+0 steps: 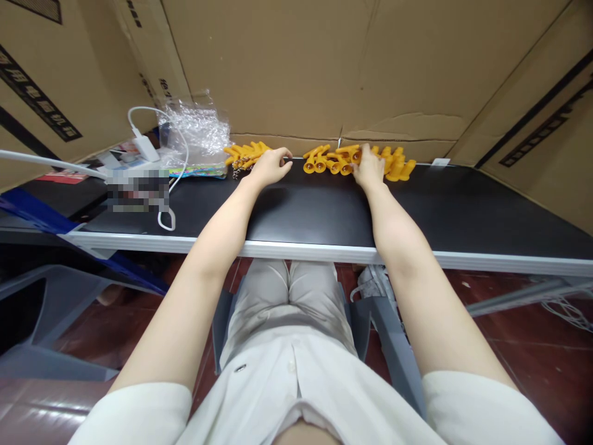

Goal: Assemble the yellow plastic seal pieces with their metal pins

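My left hand (273, 165) hovers over the black tabletop, thumb and fingers curved but apart, with nothing visible between them. Just left of it lies a heap of yellow plastic pieces (248, 152) with small metal chains. My right hand (370, 167) is at the right end of a row of yellow horn-shaped pieces (320, 161), their round flared ends facing me. Its thumb and fingers close around one yellow horn-shaped piece (356, 156), partly covered by the hand. More yellow pieces (397, 165) stand close together to the right of that hand.
Clear plastic bags (197, 133) lie at the back left beside a white charger with its cable (147, 147). Cardboard walls (315, 68) enclose the back and sides of the black table (306, 216). A white tag (440, 162) sits at the back right. A metal edge (310, 251) runs along the front.
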Action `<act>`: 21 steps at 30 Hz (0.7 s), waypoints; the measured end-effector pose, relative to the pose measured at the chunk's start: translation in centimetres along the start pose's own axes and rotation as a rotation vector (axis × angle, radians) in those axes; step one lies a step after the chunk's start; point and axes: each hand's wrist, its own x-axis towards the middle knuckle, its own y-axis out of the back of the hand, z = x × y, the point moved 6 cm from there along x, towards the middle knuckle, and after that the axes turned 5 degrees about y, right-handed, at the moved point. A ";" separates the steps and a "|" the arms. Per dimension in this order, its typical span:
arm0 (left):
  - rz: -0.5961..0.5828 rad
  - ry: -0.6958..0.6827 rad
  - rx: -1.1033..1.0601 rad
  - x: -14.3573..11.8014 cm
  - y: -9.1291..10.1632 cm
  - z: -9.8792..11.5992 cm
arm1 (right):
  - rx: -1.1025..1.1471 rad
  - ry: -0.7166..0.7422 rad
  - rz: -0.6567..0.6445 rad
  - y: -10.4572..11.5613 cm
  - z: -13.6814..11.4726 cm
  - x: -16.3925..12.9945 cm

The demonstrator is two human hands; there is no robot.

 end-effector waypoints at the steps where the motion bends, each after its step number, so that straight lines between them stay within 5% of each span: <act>1: 0.000 -0.002 -0.004 0.0 -0.1 0.0 | -0.024 0.014 -0.005 0.0 -0.2 0.0; 21: -0.051 0.014 0.104 -0.5 0.2 1.0 | 0.071 -0.051 -0.174 -1.2 0.8 0.7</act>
